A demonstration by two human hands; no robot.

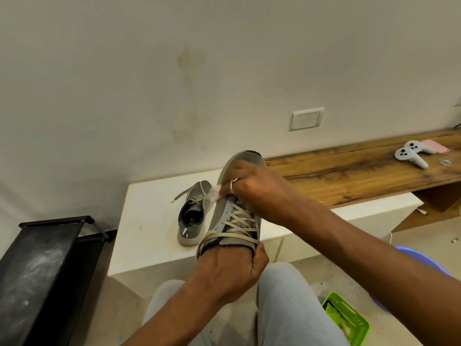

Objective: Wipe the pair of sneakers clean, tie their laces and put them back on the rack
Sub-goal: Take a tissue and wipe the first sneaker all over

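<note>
A grey sneaker (220,213) with beige laces is held up in the air, toe pointing away. My left hand (232,268) grips its heel end, fingers tucked into the collar, with loose laces draped over the wrist. My right hand (252,188) presses a white wipe (215,193) against the sneaker's upper near the toe. The second grey sneaker (193,213) lies on the white low cabinet (149,221) just left of the held one, laces untied. The black shoe rack (42,270) stands at the lower left.
A wooden bench top (349,176) runs along the wall at right with two white controllers (411,153) and a pink item (435,147). A green basket (346,320) and a blue stool (419,260) sit on the floor at right. My knees in grey trousers (282,308) are below.
</note>
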